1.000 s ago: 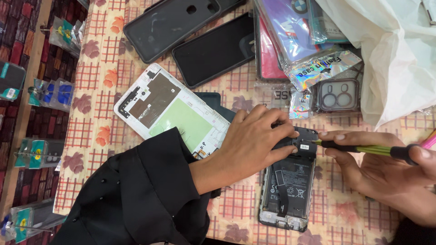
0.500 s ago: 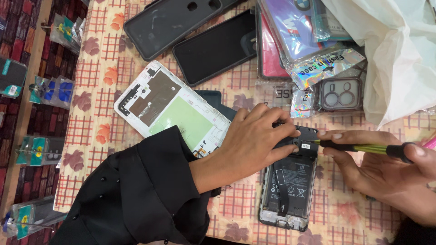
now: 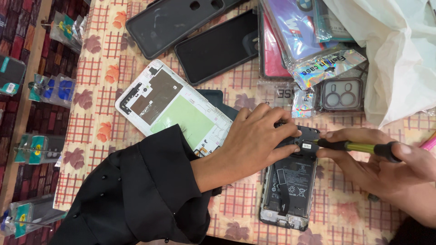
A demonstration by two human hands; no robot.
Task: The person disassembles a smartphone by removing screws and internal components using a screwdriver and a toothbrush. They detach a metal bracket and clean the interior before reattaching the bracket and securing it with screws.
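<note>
Pressing down with fingers spread, the left hand [image 3: 254, 140] steadies the opened black phone with exposed battery [image 3: 290, 190] on the checked floral tablecloth [image 3: 100, 86]. The right hand [image 3: 386, 174] pinches a yellow-green screwdriver [image 3: 354, 147], tip touching the phone's upper end, near a white phone frame [image 3: 172, 111].

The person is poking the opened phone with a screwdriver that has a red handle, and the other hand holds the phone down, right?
Not quite. In the head view the screwdriver in the right hand has a yellow-green shaft and a black handle, not red. The rest holds: its tip meets the opened phone, and the left hand presses down on the phone's top.
</note>
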